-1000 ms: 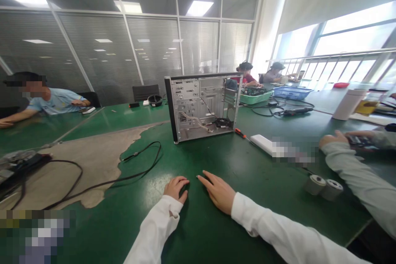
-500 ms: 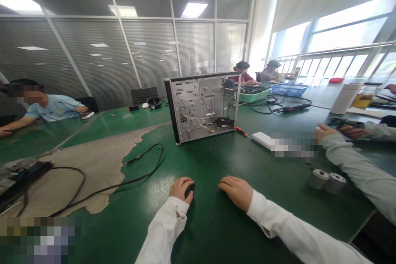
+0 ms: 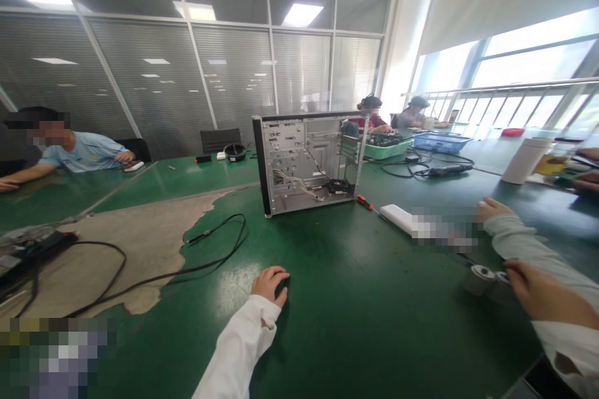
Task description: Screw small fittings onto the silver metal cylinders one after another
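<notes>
My left hand (image 3: 270,285) rests on the green table, its fingers bent and the thumb held apart, with nothing visible in it. Over on the right, my right hand (image 3: 550,293) is at the nearer of two short grey cylinders, its fingers stretched toward it; part of that cylinder (image 3: 500,290) is hidden by the fingers. Beside it stands the other grey cylinder (image 3: 480,279), which has a dark hole in its pale top. An open metal computer case (image 3: 311,165) stands upright in front of me, with a black fan (image 3: 339,186) and loose wires inside.
An orange-handled screwdriver (image 3: 364,202) and a white box (image 3: 397,217) lie right of the case. Black cable (image 3: 206,271) runs across the left. Green (image 3: 386,149) and blue baskets (image 3: 440,142) stand behind. A co-worker's sleeve (image 3: 528,243) reaches in from the right; others sit farther off.
My right hand has moved from the table's middle far right to the grey cylinders. My left hand stays in place. The co-worker's far hand at right has drawn back.
</notes>
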Demonstrator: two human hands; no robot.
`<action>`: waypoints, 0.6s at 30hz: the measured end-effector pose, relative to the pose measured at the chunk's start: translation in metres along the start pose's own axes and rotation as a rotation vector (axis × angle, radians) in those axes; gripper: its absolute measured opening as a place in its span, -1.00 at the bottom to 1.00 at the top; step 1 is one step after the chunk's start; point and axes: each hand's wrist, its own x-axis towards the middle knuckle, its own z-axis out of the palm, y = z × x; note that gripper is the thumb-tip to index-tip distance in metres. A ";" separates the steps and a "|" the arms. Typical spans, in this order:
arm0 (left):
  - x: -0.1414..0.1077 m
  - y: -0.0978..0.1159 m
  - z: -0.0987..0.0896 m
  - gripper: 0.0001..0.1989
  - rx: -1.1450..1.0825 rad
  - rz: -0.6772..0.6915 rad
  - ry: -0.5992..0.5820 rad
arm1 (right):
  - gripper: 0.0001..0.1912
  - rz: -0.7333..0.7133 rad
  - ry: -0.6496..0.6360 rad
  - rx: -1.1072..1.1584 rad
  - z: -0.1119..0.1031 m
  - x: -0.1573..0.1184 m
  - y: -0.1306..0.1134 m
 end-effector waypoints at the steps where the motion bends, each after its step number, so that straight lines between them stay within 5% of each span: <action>1: 0.000 0.000 0.000 -0.68 0.001 0.002 0.000 | -0.68 -0.004 -0.055 -0.012 0.003 0.000 0.002; 3: -0.001 0.000 0.000 -0.68 0.007 0.004 -0.002 | -0.69 0.000 -0.113 -0.024 0.005 -0.001 0.004; 18: 0.000 0.000 -0.001 -0.68 0.012 -0.022 -0.017 | -0.67 -0.135 0.038 -0.043 0.010 -0.009 -0.003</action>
